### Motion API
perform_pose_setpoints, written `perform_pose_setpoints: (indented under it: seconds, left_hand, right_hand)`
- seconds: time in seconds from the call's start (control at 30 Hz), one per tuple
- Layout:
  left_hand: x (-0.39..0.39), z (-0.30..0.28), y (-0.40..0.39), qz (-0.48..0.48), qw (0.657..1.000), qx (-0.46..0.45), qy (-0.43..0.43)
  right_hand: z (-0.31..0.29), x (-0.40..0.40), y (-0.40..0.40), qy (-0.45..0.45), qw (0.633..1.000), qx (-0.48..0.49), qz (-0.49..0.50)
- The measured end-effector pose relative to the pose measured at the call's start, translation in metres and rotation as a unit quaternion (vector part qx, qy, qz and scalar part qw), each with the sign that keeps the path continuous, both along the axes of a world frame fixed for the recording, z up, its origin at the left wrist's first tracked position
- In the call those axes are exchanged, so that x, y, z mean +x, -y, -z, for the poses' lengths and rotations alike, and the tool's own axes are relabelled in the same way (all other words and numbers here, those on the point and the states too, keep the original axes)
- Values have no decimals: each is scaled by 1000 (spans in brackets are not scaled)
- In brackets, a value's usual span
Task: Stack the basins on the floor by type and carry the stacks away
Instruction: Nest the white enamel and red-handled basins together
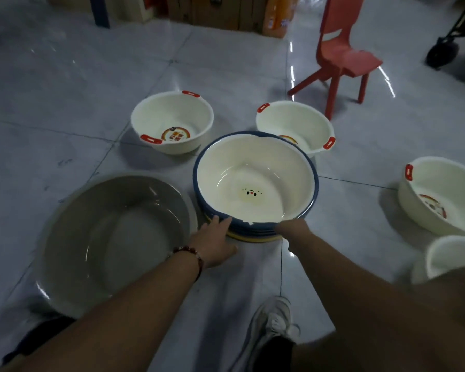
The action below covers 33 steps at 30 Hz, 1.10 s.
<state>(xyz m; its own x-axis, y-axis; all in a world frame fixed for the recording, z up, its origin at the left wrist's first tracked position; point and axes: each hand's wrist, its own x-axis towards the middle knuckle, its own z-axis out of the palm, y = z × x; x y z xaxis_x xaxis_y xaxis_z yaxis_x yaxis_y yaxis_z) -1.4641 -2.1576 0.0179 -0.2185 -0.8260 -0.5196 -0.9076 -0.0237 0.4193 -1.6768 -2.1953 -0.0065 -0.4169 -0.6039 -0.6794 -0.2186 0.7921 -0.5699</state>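
Hands at near rim of the stack of blue-rimmed cream plastic basins [255, 183], nested on the grey tiled floor [65, 89].

- Left hand [215, 242]: fingers extended, flat against the stack's near-left side, thumb low near the floor. Pressing, not curled round.
- Right hand [293, 229]: on the near-right rim; fingers hidden behind the rim, so cannot tell whether they hook it.
- Stack lies directly ahead of both hands, between them; both about equally near. Round, no long axis; grips sit close together on the near arc, so the far side is unsupported. Judgement: hands need to slide out toward opposite sides before a lift.
- Large grey round plastic basin [116, 240] just left of left hand, touching or nearly touching the stack.
- White round basins with red handles [172, 122] lie beyond and to the right, unstacked.
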Motion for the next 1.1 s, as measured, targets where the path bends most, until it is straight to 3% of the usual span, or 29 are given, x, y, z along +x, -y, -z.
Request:
perform_pose_setpoints:
  seconds: [0.1, 0.23, 0.33, 0.5, 0.67, 0.8, 0.93, 1.1]
  left_hand:
    - [3, -20, 5, 28, 998, -47, 36]
    - [2, -53, 17, 44, 991, -86, 92]
    - [-4, -71, 18, 93, 977, -127, 144]
    - [-22, -91, 18, 178, 955, -148, 187]
    - [-63, -120, 38, 251, 937, -174, 171]
    - [-122, -143, 36, 306, 929, -182, 105]
    - [-168, -120, 14, 339, 924, -173, 39]
    - [-203, -85, 1, 392, 908, -136, 52]
  right_hand:
    - [-17, -5, -8, 18, 998, -6, -59]
    - [-48, -7, -19, -104, 983, -57, -138]
    - [-69, -9, -35, -284, 907, -77, -301]
    - [-96, -42, -54, -371, 840, -51, -391]
    - [-135, -80, -83, -381, 846, -18, -372]
    - [-145, -115, -115, -386, 863, 11, -327]
    - [-124, -148, -146, -378, 880, 52, -284]
    - [-79, -194, -177, -353, 897, 124, -234]
